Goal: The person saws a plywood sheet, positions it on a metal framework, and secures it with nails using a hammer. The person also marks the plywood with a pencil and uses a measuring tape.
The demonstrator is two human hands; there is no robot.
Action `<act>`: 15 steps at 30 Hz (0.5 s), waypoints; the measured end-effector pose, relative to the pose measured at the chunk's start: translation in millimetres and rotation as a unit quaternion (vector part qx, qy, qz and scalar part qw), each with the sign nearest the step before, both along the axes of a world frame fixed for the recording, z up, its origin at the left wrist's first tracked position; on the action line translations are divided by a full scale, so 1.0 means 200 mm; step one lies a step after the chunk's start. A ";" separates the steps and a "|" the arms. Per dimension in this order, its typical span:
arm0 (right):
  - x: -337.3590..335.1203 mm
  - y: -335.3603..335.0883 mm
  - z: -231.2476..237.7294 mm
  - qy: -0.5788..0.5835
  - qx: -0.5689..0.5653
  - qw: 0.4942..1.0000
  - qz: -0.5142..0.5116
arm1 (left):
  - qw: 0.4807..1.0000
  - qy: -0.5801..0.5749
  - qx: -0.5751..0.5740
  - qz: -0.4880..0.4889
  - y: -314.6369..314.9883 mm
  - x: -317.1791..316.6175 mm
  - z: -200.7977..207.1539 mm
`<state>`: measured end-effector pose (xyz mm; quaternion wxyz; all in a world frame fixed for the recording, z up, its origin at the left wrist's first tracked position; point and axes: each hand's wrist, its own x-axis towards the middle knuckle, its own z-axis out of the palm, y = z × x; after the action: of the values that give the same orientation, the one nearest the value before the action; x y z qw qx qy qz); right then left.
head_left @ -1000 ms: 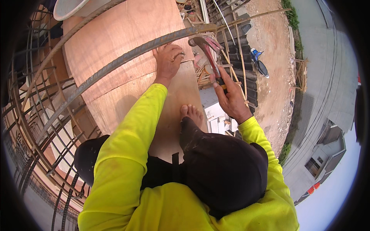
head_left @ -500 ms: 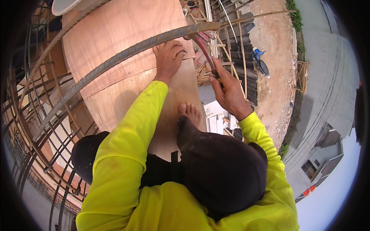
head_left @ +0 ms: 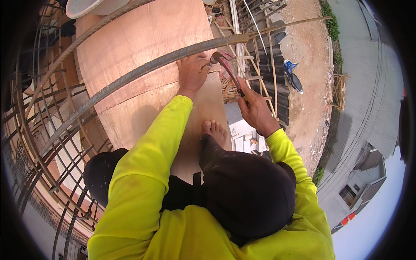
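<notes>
The right hand (head_left: 256, 112) wraps tightly round the hammer (head_left: 229, 71), its head far-left of the grip, now clear of the bar (head_left: 173, 55) that partly hid it earlier. The left hand's (head_left: 191, 79) bent fingers are just beside; whether they pinch anything, I cannot tell.

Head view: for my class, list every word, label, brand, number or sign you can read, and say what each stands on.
None can be read.
Claw hammer and plywood sheets: no legible lettering.
Ribbed steel bar: pale marks, too blurred to tell whether they are text.
Parked motorbike: too small to read any.
</notes>
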<state>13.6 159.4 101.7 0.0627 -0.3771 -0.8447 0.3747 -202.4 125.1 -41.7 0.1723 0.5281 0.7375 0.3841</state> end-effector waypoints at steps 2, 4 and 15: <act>0.00 0.00 0.00 0.033 0.074 0.996 -0.020 | 1.000 0.004 0.007 0.005 0.00 0.00 0.00; 0.00 -0.01 0.01 0.087 -0.013 0.994 -0.063 | 1.000 -0.003 0.021 0.007 0.00 0.00 0.01; 0.01 -0.04 -0.01 0.007 0.011 1.000 -0.004 | 1.000 -0.013 -0.006 0.001 0.00 0.00 0.04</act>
<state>15.3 152.2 100.5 0.0747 -0.3772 -0.8465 0.3681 -202.8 125.5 -34.1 0.1849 0.5210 0.7382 0.3866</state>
